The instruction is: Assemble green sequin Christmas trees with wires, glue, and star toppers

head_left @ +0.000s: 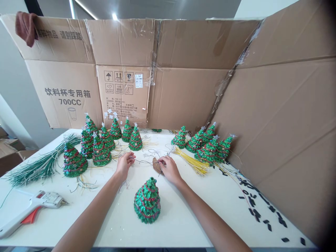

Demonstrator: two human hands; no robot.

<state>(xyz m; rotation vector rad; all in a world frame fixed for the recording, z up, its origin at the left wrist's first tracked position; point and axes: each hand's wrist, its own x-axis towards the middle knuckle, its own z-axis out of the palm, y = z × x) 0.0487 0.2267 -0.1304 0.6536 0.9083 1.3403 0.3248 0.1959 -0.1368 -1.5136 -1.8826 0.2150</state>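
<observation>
A thin dark wire [144, 161] runs between my two hands above the white table. My left hand [126, 163] pinches its left end between thumb and fingers. Farther along, my right hand [169, 168] has closed its fingertips on the same wire, next to a small brown piece [156, 165] that lies beneath or against the fingers; whether it is held I cannot tell. Nearer to me, between my forearms, a small green Christmas tree [147, 201] with red garlands stands upright, no star on its top. Loose wire loops [154, 152] curl just beyond the right hand.
Several finished-looking trees with stars [102, 148] stand at the left, others [210, 145] at the right. A glue gun [39, 204], green wire bundle [42, 166], yellow wire bundle [193, 161] and black scraps [254, 213] lie about. Cardboard walls [189, 94] close off the back and right.
</observation>
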